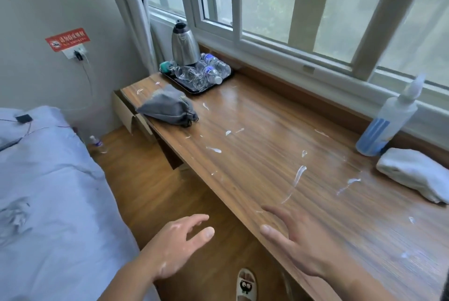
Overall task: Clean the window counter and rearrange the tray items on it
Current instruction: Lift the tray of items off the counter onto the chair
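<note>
— Where are the task's things sitting?
— The tray (201, 91) is sitting at the far left end of the bench (267, 130), under the window; a kettle (184, 45) is standing on it, with water bottles (213, 67) and glasses (192, 74) lying crowded in front; a grey pouch (167, 106) is lying just beside the tray, nearer us; white smears (298, 174) are streaking the wood from the tray toward us.
— And the hands?
— Both are spreading wide and holding nothing; the left hand (179, 242) is hovering off the bench edge, well apart from the tray; the right hand (298, 244) is reaching over the near edge; the spray bottle (386, 123) and white cloth (413, 174) are waiting far to the tray's right.
— What is worrying you?
— I am guessing a bare palm is going to spread those smears, not lift them; wiping close to the tray is risking a knock, and the lying bottles and glasses are looking ready to roll; the pouch is sitting at the front edge, so a sweep may be pushing it off.
</note>
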Available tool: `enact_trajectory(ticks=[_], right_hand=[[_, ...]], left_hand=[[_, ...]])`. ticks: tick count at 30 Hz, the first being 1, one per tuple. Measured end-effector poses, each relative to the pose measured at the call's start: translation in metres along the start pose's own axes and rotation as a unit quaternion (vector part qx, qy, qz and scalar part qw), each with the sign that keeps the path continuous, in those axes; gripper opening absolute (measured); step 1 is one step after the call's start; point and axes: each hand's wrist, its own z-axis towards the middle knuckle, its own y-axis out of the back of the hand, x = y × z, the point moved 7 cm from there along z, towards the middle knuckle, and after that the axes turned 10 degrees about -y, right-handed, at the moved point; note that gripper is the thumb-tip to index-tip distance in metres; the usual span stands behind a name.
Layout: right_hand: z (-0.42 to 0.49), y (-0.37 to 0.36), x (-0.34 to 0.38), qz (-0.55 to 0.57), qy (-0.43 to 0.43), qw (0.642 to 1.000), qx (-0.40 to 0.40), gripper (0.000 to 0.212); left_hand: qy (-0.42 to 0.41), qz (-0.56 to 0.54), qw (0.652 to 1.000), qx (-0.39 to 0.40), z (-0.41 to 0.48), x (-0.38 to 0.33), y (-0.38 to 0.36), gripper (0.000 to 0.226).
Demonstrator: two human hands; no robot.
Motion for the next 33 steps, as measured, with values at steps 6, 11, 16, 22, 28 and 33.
enact_trajectory(ticks=[6,11,16,22,28,33], right_hand=[[0.101,-0.004,0.047,-0.023,0.028,0.998,0.050,0.079],[0.163,-0.016,0.079,-0.033,0.031,0.997,0.067,0.079],[0.219,-0.029,0.110,-0.020,0.005,0.998,0.062,0.082],[0.282,-0.045,0.154,-0.008,-0.075,0.997,-0.003,0.080],[0.323,-0.061,0.195,0.024,-0.154,0.986,-0.062,0.092],[0.334,-0.063,0.206,0.047,-0.197,0.973,-0.107,0.086]], left_hand=[[0.021,0.002,1.000,-0.023,0.055,0.032,0.079,0.110],[0.049,-0.027,0.998,-0.032,0.087,0.070,0.128,0.112],[0.056,-0.072,0.996,-0.005,0.124,0.117,0.176,0.108],[0.003,-0.044,0.999,0.025,0.185,0.170,0.263,0.092],[-0.070,-0.014,0.995,0.065,0.239,0.197,0.341,0.104],[-0.121,0.000,0.991,0.064,0.271,0.196,0.388,0.090]])
